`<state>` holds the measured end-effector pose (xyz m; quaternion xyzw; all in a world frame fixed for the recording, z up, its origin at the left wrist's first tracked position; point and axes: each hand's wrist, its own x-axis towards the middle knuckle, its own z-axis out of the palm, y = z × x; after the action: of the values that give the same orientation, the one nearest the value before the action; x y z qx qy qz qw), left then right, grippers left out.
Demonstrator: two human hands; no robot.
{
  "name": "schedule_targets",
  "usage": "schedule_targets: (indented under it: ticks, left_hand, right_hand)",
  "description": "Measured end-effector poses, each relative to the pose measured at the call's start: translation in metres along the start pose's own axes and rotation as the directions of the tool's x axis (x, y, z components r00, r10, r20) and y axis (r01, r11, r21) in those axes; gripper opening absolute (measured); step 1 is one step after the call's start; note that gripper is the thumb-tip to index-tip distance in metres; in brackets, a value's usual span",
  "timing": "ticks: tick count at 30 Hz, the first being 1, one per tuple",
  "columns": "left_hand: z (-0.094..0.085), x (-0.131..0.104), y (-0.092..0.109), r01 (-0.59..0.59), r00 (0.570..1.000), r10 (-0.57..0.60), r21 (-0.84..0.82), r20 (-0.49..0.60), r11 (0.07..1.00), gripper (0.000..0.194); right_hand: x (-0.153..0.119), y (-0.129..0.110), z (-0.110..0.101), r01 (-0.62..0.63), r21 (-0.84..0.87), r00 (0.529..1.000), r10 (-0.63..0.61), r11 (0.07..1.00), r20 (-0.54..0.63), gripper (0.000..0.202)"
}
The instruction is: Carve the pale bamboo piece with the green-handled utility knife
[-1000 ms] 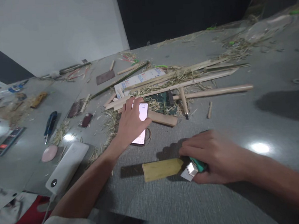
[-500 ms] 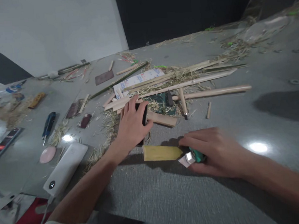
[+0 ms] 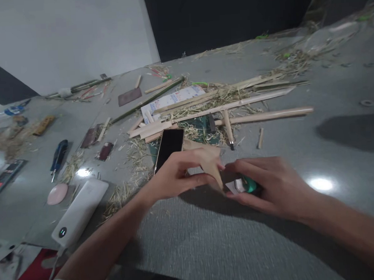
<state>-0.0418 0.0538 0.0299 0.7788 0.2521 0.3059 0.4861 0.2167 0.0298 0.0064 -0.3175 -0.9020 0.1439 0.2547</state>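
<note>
Your surface [image 3: 309, 234] is grey, finely ribbed under your arms. Phone [image 3: 168, 147]: black, dark screen. Tool in your right hand [image 3: 273, 189]: teal body, silver tip. Wood piece [image 3: 212, 166] at your left hand [image 3: 177, 177]: pale tan. Power bank [image 3: 79, 211]: white. Screwdriver [image 3: 57, 155]: blue handle. Round pad [image 3: 57, 194]: pink.

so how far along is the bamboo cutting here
Done: split bamboo strips and shavings lie piled behind; the phone is dark. In hand: the left hand pinches a short bamboo piece, and the right hand grips a green-handled knife. That piece looks uncut.
</note>
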Motion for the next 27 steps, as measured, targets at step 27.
schedule_targets:
  ticks: [27]
  left_hand:
    - [0.044,-0.003,-0.012,0.378,0.884,-0.449,-0.370,-0.127,0.849,0.047]
  right_hand:
    - [0.008,-0.016,0.001,0.014,-0.266,0.983,0.036,0.964,0.181,0.022]
